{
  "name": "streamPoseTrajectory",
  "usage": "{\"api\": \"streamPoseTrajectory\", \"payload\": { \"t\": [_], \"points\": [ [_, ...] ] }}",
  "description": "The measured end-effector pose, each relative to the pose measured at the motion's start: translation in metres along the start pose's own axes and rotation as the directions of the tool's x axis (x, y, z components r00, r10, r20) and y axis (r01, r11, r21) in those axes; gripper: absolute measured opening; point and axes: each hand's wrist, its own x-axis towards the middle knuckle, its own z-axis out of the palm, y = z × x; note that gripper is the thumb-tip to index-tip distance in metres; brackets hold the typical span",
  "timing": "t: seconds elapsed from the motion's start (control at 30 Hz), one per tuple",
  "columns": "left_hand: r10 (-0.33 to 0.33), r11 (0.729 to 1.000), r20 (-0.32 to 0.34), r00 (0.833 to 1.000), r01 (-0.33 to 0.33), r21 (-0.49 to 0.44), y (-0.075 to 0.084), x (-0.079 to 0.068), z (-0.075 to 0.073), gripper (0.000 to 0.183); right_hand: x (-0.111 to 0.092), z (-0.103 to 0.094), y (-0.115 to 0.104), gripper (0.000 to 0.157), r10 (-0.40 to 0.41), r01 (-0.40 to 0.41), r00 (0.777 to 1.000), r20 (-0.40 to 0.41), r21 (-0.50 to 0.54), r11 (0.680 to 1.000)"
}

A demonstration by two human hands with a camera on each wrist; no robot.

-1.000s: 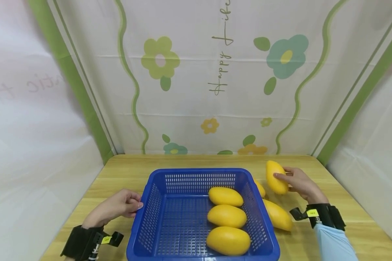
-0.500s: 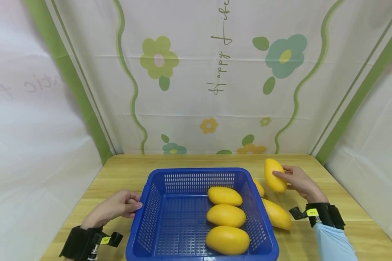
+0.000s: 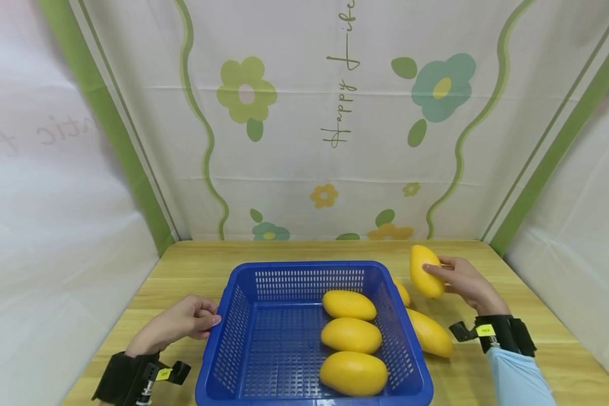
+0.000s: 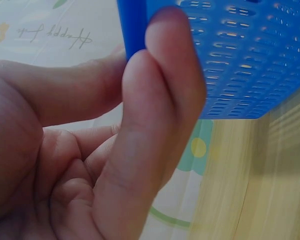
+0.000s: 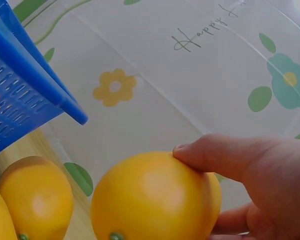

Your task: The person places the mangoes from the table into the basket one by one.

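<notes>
A blue perforated plastic basket point(image 3: 312, 265) stands at the front middle of the table. My left hand point(image 3: 185, 321) pinches its left rim between thumb and fingers, as the left wrist view point(image 4: 140, 100) also bears out. Inside the basket, three yellow mangoes point(image 3: 351, 336) lie in a column along the right side. My right hand point(image 3: 469, 285) grips another mango point(image 3: 426, 272) to the right of the basket, thumb on its near face and fingers behind. In the right wrist view this mango point(image 5: 152, 197) has its stem end toward the camera.
Two more mangoes lie on the table against the basket's right side: a nearer one point(image 3: 430, 334) and a farther one point(image 3: 402, 292) partly hidden by the rim. A white floral cloth point(image 3: 304, 141) hangs behind the wooden table point(image 3: 203, 254) and at both sides.
The right hand's mango has risen slightly and shifted a little left, with a small tilt. The left hand keeps its hold on the basket rim, and the basket stays in place.
</notes>
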Motion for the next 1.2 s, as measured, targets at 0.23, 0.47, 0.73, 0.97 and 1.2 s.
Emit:
{"api": "streamPoseTrajectory", "payload": {
  "t": [0.23,0.47,0.73,0.97,1.2],
  "points": [
    [-0.002,1.0,-0.002,1.0,0.002,0.008,0.001,-0.001,0.0,0.021,0.001,-0.001,0.0,0.082,-0.012,0.012,1.0,0.003,0.0,1.0],
    [-0.005,1.0,0.0,1.0,0.005,0.014,0.002,-0.002,-0.001,0.021,0.0,-0.001,-0.003,0.082,-0.026,0.026,1.0,0.008,-0.005,1.0],
    [-0.008,1.0,-0.004,1.0,0.008,0.018,0.003,-0.001,0.0,0.021,-0.003,-0.001,-0.008,0.082,-0.027,0.027,1.0,-0.005,-0.005,1.0],
    [-0.009,1.0,-0.008,1.0,0.009,0.016,0.003,-0.002,0.001,0.023,-0.005,0.0,-0.012,0.084,-0.03,0.03,0.999,-0.013,-0.028,0.999],
    [-0.001,1.0,-0.005,1.0,0.002,0.02,0.002,-0.001,0.0,0.024,-0.003,0.002,-0.015,0.08,-0.051,0.051,0.999,0.0,-0.025,0.998]
  ]
}}
